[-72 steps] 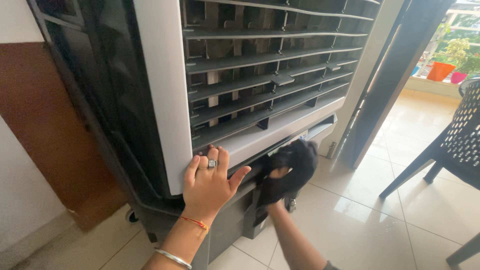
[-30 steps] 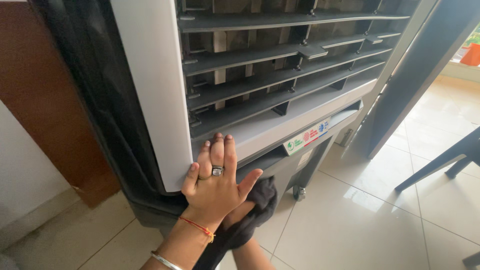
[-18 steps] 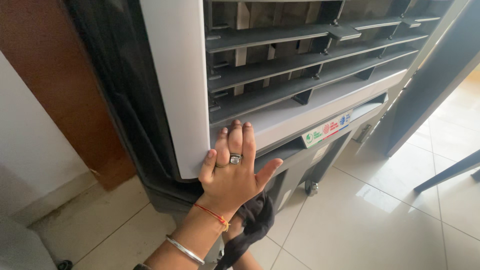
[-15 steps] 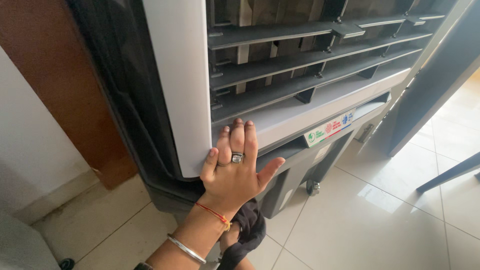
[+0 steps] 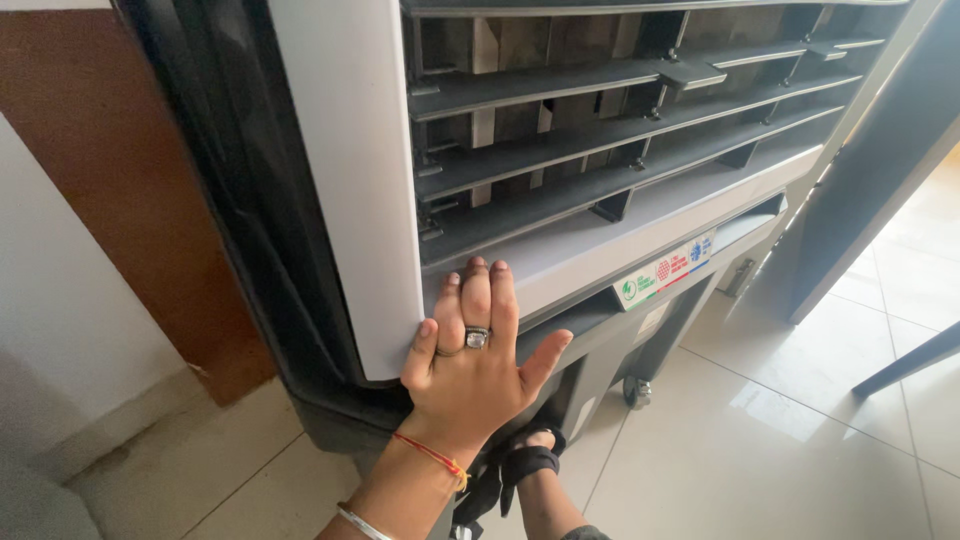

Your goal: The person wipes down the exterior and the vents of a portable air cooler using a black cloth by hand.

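A big air cooler (image 5: 350,180) with a white front frame and grey louvres fills the view. My left hand (image 5: 475,365) lies flat, fingers together, on the lower left corner of the white frame; it wears a ring, a red thread and a bangle. Beneath it my right hand (image 5: 535,452) reaches under the cooler's grey base. A black cloth (image 5: 505,475) is wrapped around that hand. Most of the right hand is hidden by my left wrist.
A brown panel and a white wall (image 5: 70,300) stand to the left. A grey door frame (image 5: 870,170) rises at the right. A castor wheel (image 5: 635,390) sits on the glossy tiled floor (image 5: 800,440). A dark chair leg (image 5: 910,355) crosses the right edge.
The right hand with the black cloth has moved from the right part of the base leftwards and down, under my left hand. The left hand has stayed on the frame.
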